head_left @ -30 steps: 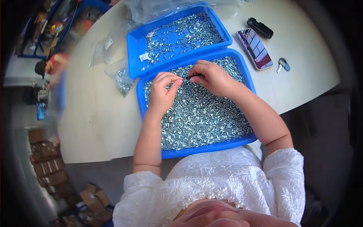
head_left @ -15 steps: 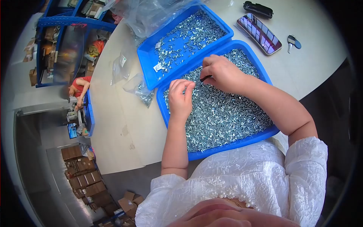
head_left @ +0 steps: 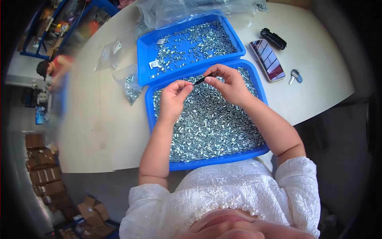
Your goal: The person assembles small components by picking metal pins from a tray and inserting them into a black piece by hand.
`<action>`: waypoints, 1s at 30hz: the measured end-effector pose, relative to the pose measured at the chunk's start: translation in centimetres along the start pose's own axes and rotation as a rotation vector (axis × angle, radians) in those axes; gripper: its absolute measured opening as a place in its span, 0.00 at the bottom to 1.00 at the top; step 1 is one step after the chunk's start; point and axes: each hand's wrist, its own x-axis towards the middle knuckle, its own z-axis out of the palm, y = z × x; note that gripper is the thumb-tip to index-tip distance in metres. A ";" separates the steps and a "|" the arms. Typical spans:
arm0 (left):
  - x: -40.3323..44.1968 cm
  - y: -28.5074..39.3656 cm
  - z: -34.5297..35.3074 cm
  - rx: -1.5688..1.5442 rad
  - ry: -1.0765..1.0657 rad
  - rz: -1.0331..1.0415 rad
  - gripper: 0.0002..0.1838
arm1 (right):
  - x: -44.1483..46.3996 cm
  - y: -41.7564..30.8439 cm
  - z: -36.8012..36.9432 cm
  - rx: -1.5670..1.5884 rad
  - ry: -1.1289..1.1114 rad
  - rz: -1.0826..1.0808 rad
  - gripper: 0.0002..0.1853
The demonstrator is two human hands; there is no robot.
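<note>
My right hand is closed on a slim black stick-like tool, held level above the front blue tray. Thumb and fingertips of my left hand are pinched together at the tool's left end. Whatever small thing may be between them is too small to make out. Below both hands, many short shiny metal pins or sleeves fill the front tray. Behind it, touching its far edge, a second blue tray holds a thinner scatter of similar pieces and small white labels.
Right of the trays lie a phone, a black case and keys. To the left are a bag of metal pieces and a clear plastic bag. Larger plastic bags cover the back. Another person works far left.
My hands have come together, the black tool now reaching to the left fingertips. More of the tool shows. The whole view has shifted, with the trays appearing further left.
</note>
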 end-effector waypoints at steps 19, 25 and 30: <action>-0.1 0.3 0.0 0.137 -0.032 -0.016 0.07 | -0.3 0.2 0.1 0.045 0.039 0.066 0.07; -0.3 0.5 -0.4 0.271 0.074 0.194 0.08 | -0.3 0.0 0.6 -0.003 0.044 0.142 0.08; -0.3 1.2 -0.5 0.456 0.065 0.609 0.06 | 0.1 -0.3 -0.2 -0.141 -0.063 0.402 0.15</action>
